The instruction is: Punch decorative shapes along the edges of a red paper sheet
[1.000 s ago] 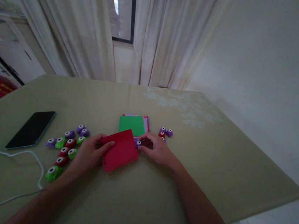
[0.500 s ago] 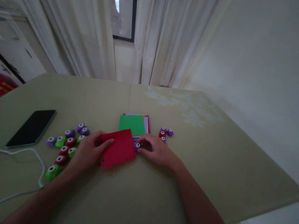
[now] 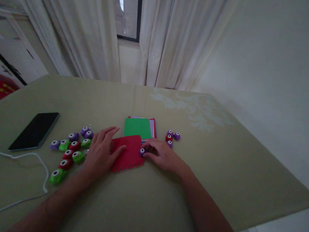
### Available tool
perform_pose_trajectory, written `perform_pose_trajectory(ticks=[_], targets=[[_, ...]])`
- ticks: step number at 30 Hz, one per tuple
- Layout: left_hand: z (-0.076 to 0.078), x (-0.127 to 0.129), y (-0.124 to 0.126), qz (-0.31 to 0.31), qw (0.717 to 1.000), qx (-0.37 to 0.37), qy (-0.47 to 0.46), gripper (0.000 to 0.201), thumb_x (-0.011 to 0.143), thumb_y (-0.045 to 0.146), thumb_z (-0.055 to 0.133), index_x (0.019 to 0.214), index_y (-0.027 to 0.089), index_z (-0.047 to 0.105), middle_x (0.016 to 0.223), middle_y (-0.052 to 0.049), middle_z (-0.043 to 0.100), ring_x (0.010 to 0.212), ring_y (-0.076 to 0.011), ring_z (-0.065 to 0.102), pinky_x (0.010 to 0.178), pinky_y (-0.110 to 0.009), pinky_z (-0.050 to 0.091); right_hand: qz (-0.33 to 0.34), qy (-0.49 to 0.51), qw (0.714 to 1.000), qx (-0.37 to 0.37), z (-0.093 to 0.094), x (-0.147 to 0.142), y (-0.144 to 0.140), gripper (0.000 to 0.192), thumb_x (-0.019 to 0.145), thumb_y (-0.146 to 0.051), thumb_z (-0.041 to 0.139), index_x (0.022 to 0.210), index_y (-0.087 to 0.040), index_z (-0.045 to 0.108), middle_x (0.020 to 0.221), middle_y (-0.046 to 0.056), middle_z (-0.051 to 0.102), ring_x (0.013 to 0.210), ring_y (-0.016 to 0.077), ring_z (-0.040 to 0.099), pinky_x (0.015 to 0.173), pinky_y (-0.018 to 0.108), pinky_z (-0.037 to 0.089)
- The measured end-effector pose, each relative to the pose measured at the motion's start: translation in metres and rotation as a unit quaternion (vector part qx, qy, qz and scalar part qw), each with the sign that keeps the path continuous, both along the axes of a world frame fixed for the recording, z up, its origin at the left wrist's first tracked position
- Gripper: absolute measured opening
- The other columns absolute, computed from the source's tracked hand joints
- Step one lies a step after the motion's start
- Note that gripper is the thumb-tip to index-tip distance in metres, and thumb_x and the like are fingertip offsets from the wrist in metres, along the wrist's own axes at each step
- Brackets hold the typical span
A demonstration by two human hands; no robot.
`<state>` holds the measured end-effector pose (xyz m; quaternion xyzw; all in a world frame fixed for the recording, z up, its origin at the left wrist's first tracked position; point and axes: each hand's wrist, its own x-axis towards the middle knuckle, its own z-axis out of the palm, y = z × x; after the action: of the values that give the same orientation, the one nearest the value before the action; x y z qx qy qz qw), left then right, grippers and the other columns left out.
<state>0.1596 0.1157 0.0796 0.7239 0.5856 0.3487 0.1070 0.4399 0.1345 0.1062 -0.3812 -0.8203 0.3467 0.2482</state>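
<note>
A red card (image 3: 129,150) with small notches punched along its lower edge lies in front of me. My left hand (image 3: 103,153) rests at its left side with fingers spread and the thumb on the card. At the card's right edge, my right hand (image 3: 160,153) pinches a small purple craft punch (image 3: 142,151) between thumb and fingers. Whether the card sits in the punch's slot I cannot tell. Behind the red card is a stack of coloured cards, a green card (image 3: 137,128) on top.
Several purple, green and red craft punches (image 3: 75,145) are grouped left of my left hand. A smaller group of punches (image 3: 169,138) sits beyond my right hand. A black tablet (image 3: 35,131) and a white cable (image 3: 37,157) lie on the table (image 3: 140,209) at left.
My left hand has loosened from its grip on the red card and spread its fingers. The card now lies flatter and slightly further right. The right hand keeps its pinch on the purple punch.
</note>
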Motion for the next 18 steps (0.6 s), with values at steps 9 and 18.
perform_pose_trajectory(ticks=[9, 18], targets=[[-0.007, -0.006, -0.014, -0.199, 0.969, -0.075, 0.125, 0.05, 0.103, 0.053, 0.063, 0.148, 0.032, 0.067, 0.163, -0.01, 0.06, 0.147, -0.0395, 0.056, 0.123, -0.068, 0.037, 0.015, -0.002, 1.0, 0.006, -0.001, 0.005, 0.003, 0.019, 0.103, -0.028, 0.074, 0.121, -0.025, 0.078, 0.142, 0.012, 0.074, 0.133, 0.0269, 0.067, 0.116, 0.048, 0.048], [-0.012, -0.009, -0.007, -0.228, 0.966, -0.066, 0.107, 0.047, 0.104, 0.047, 0.065, 0.149, 0.034, 0.066, 0.161, -0.007, 0.062, 0.152, -0.0328, 0.052, 0.128, -0.061, 0.037, 0.028, 0.015, 0.999, -0.023, 0.003, 0.007, 0.004, 0.017, 0.101, -0.024, 0.075, 0.118, -0.025, 0.079, 0.14, 0.012, 0.075, 0.139, 0.0277, 0.064, 0.119, 0.049, 0.045]])
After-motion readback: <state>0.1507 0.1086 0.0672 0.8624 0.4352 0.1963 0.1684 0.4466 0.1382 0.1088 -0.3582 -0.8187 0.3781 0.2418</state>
